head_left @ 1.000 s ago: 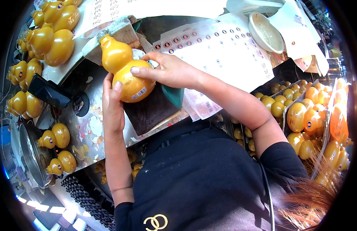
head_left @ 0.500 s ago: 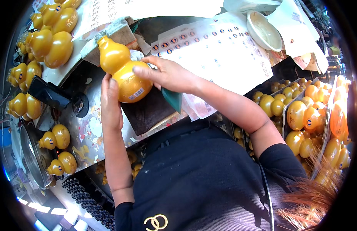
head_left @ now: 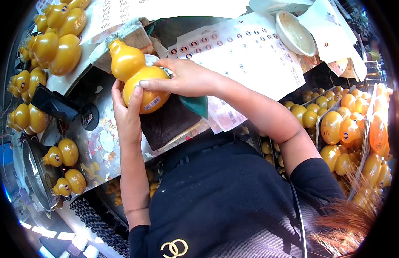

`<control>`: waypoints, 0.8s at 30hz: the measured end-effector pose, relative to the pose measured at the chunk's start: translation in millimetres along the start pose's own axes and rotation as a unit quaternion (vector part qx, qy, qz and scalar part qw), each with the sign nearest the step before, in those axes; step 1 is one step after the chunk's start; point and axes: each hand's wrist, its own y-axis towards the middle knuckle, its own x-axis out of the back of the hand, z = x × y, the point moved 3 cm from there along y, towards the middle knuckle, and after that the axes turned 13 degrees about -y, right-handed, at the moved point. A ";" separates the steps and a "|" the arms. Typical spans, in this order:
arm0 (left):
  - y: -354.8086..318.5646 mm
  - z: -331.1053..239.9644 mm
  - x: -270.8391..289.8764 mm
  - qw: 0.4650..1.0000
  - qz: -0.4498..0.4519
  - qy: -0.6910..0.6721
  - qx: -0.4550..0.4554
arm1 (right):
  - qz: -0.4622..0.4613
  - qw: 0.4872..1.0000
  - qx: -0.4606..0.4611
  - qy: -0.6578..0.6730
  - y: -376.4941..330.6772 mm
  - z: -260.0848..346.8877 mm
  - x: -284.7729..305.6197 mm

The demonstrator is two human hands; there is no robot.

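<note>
Gourd-shaped yellow bottle point(head_left: 132, 71), glossy, tilted over the worktable in front of the seated or standing person, its narrow neck pointing away and to the left, its wide lower bulb toward the body. A small white barcode label point(head_left: 152, 102) sits low on that bulb, facing up.

Both bare hands hold it. The left hand point(head_left: 129, 109) is half curled, cupping the lower bulb from the left, its thumb on top. The right hand point(head_left: 186, 77) is partly open, thumb laid across the bulb, fingers bent round the far right side. The thumbs nearly meet, probably to press the surface while the palms keep the rounded body from rolling.

Below is a dark pad point(head_left: 163, 131), perhaps there as a cushion; whether the bottle rests on it cannot be told. Green material point(head_left: 196, 105) lies under the right wrist.

Beyond the right forearm, sticker sheets point(head_left: 255, 64) spread flat, seemingly for easy reach, with a white bowl point(head_left: 295, 34) at their far corner. A dark screen-like device point(head_left: 55, 103) stands at left. Similar bottles point(head_left: 64, 53) line the left edge, and more bottles point(head_left: 350, 124) fill containers at right, likely grouped to spare the working spot.
</note>
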 end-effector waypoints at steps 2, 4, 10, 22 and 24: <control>2.2 0.5 0.8 1.000 -0.005 -0.024 0.010 | 0.020 1.000 0.010 -0.017 2.8 2.4 1.5; 4.1 0.2 1.5 0.999 -0.007 -0.040 0.018 | 0.042 0.999 0.005 0.017 1.2 4.3 4.3; 5.4 -0.8 3.3 0.998 -0.008 -0.049 0.037 | 0.003 1.000 -0.019 0.022 1.1 2.2 -0.9; -12.3 5.0 12.3 0.997 0.072 -0.017 0.013 | -0.007 0.985 0.001 0.172 -25.9 0.7 -14.7; -11.9 4.0 11.2 0.996 0.076 -0.042 0.012 | 0.014 0.978 0.002 0.208 -26.5 1.5 -12.1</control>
